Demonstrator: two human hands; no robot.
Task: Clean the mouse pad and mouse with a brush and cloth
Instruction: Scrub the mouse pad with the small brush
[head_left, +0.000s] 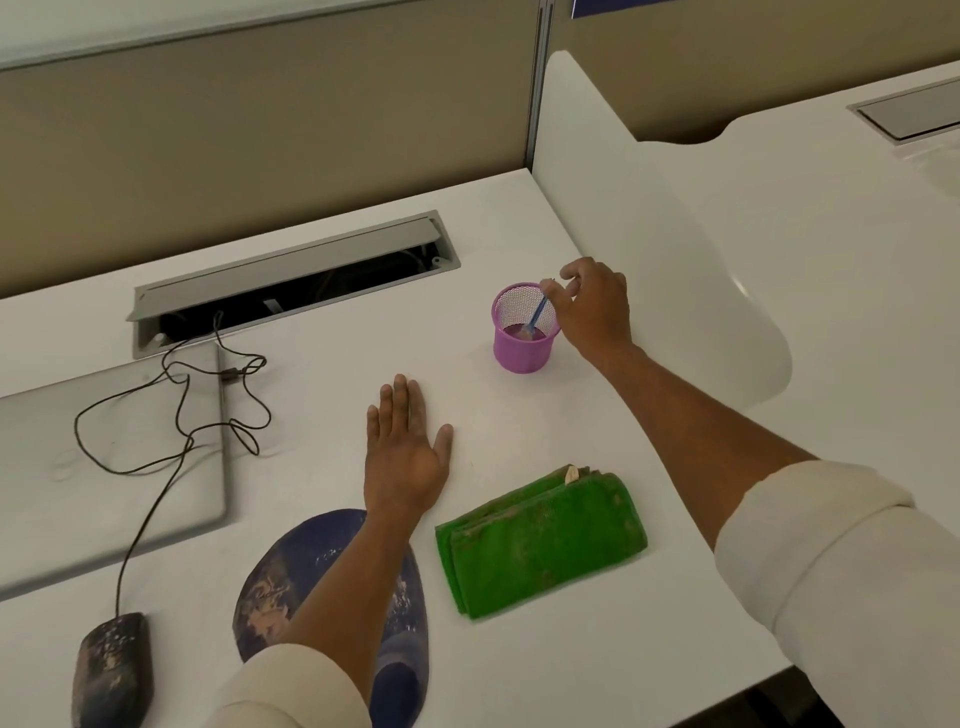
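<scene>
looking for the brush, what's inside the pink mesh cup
A blue-handled brush stands slanted in the pink mesh cup, its head down at the bottom. The right hand pinches its top end. The cup's near wall hides anything else inside.

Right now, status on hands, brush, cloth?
Right hand pinching brush in pink mesh cup. Left hand flat on desk. Green cloth folded, untouched. Nothing in the way.

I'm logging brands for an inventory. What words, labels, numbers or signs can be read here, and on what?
None can be read.
mouse: speckled with dirt, no legible mark.
mouse pad: worn picture, no lettering.
green cloth: small pale tag, too small to read.
purple mesh cup: no label.
</scene>
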